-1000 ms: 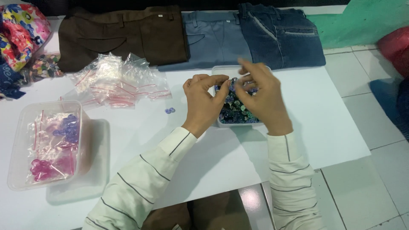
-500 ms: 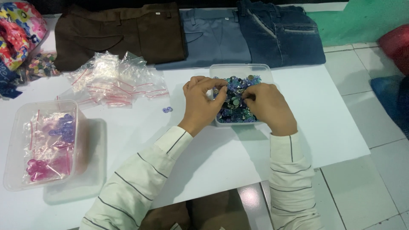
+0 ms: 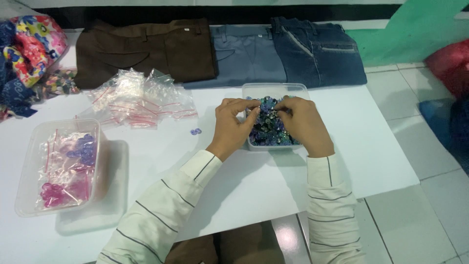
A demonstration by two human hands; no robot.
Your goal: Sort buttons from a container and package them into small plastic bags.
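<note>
Head view, reading from the left edge of the frame: a bundle of flowered cloth (image 3: 29, 46) lies at the upper left, and below it, at lower left, a clear plastic tub (image 3: 24, 181) sits on its lid and holds small bags of purple and pink pieces. Right of the cloth, a loose heap of small clear zip bags (image 3: 139, 100) lies on the white surface (image 3: 254, 186), with a lone purple bead (image 3: 196, 131) just beside the heap. Along the top of the frame three folded trousers, brown (image 3: 146, 49), grey-blue (image 3: 246, 54) and dark denim (image 3: 317, 49), lie side by side.

In the middle of the frame stands a small clear container (image 3: 273, 89) full of blue-green beads (image 3: 268, 132). Both hands are in it: the left hand (image 3: 232, 124) curls over its left rim, the right hand (image 3: 303, 124) rests on its right side, and their fingertips meet over the beads, pinched together on something too small to make out.

As a judgement, this fine picking goes best with the wrists braced on the surface or the rim, the pinch kept low over the container so that a slipped bead falls back in, and one piece taken at a time.
</note>
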